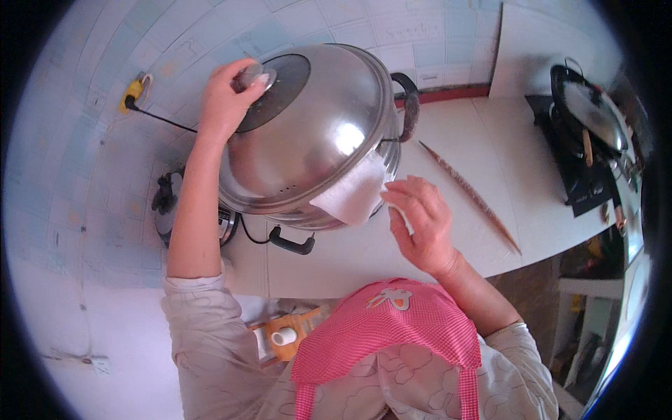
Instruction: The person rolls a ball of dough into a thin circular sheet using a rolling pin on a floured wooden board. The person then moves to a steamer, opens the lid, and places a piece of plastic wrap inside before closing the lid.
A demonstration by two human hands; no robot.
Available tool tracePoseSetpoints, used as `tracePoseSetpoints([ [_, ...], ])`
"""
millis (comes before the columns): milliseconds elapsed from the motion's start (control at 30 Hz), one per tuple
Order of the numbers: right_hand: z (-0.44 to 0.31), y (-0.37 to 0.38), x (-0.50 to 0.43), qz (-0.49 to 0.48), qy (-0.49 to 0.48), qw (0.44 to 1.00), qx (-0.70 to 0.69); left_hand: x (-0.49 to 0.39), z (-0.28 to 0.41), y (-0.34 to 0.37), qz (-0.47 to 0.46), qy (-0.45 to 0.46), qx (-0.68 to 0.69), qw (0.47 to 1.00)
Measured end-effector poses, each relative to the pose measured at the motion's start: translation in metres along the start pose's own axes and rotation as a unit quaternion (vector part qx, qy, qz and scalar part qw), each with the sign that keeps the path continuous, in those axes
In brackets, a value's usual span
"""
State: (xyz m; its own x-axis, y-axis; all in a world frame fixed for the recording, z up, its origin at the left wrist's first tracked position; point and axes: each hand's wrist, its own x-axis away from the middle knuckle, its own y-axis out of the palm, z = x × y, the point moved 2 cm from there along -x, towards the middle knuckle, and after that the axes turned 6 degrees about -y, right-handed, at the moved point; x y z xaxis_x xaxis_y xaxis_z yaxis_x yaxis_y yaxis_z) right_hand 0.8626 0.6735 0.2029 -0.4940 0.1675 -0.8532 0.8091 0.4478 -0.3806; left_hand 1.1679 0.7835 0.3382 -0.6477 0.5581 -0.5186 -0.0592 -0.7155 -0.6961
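My left hand (228,97) grips the knob of a large domed steel lid (315,126) with a dark glass window. The lid sits on a big steel steamer pot (396,152) with black side handles. A piece of white cloth or paper (354,194) hangs out from under the lid's near right rim. Just right of its edge is my right hand (422,223), fingers bent and thumb apart; no held thing shows in it. The pot's far side is hidden by the lid.
A long, thin brown tapered rod (470,191) lies on the white countertop (472,131) right of the pot. A lidded wok (593,115) stands on a black gas stove (577,184) at far right. At left are a small appliance (170,202) and a yellow wall plug adapter (134,94) with a black cord.
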Motion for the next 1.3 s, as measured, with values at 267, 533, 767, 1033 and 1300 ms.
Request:
tracePoseSetpoints([
  [267, 0.02, 0.013, 0.032, 0.039, 0.244, 0.958, -0.142, -0.002, 0.0, 0.001, -0.029, -0.029, 0.002, 0.999],
  [533, 0.035, 0.02, 0.043, 0.069, 0.263, 0.938, -0.214, 0.0, 0.013, -0.003, -0.048, -0.033, -0.044, 0.997],
  [767, 0.042, 0.03, 0.062, 0.074, 0.276, 0.927, -0.244, 0.006, 0.023, -0.005, -0.065, -0.025, -0.092, 0.993],
  [1033, 0.048, 0.022, 0.077, 0.042, 0.327, 0.901, -0.28, 0.013, 0.034, -0.006, -0.073, -0.035, -0.125, 0.989],
  [1300, 0.069, 0.006, 0.1, 0.048, 0.359, 0.881, -0.304, 0.008, 0.035, -0.013, -0.112, -0.072, -0.103, 0.986],
])
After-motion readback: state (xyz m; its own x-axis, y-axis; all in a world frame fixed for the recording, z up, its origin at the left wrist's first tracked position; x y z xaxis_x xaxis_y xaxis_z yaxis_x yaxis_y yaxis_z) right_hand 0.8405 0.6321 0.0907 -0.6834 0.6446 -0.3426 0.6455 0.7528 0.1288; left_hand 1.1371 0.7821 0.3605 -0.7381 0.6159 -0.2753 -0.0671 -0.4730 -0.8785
